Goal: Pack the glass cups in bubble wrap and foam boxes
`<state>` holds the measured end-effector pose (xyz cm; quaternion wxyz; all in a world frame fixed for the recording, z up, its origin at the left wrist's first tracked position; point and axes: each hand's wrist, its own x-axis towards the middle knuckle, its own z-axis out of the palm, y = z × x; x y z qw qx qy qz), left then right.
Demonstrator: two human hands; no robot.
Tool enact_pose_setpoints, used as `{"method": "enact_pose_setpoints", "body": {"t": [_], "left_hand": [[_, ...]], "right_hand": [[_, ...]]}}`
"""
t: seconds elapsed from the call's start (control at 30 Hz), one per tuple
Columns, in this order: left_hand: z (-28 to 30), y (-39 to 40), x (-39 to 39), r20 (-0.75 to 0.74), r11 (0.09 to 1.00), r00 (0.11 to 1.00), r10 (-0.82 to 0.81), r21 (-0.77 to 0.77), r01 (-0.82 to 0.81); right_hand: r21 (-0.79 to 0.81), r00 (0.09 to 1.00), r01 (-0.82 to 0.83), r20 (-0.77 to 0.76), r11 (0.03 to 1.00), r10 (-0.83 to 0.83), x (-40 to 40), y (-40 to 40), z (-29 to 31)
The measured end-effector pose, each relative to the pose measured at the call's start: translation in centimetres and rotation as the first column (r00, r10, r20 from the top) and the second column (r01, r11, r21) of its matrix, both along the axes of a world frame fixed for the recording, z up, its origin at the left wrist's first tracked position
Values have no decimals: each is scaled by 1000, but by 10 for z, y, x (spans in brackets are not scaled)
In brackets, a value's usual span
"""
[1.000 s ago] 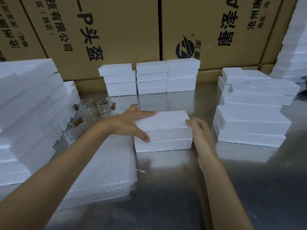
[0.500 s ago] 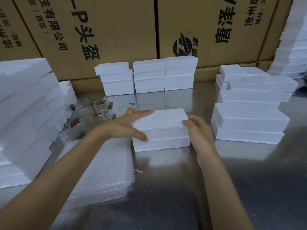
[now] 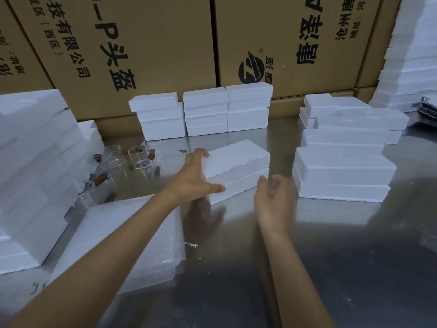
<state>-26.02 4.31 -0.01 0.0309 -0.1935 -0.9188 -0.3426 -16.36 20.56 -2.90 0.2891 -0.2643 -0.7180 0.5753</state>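
A closed white foam box (image 3: pixel 238 165) lies angled on the steel table (image 3: pixel 236 268) in the middle. My left hand (image 3: pixel 196 177) grips its left end, thumb at the near side and fingers over the far edge. Just off the box's near right corner hovers my right hand (image 3: pixel 274 197), fingers loosely curled, holding nothing. Several glass cups (image 3: pixel 139 157) with brown handles stand and lie to the left. A stack of bubble wrap sheets (image 3: pixel 132 240) sits under my left forearm.
Foam box stacks stand at the left (image 3: pixel 35 166), at the back centre (image 3: pixel 205 112) and at the right (image 3: pixel 343 171). Large cardboard cartons (image 3: pixel 165 43) wall off the back. Dark flat packets (image 3: pixel 428 112) lie at the far right edge.
The foam box has turned, its right end swung away from me, under my left hand. My right hand has come off the box's right end and drawn back.
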Motion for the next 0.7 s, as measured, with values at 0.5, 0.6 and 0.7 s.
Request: {"method": "enact_pose_setpoints", "body": {"t": [0.5, 0.6, 0.7], "left_hand": [[-10, 140, -94, -34, 1000, 999, 18, 23, -17], [-13, 151, -101, -14, 1000, 1000, -1, -1, 1], [-14, 156, -100, -10, 999, 1000, -24, -27, 24]], "right_hand": [[234, 989, -9, 145, 972, -26, -15, -8, -11], [232, 989, -21, 150, 973, -14, -17, -4, -13], [239, 988, -31, 152, 970, -6, -16, -3, -13]]}}
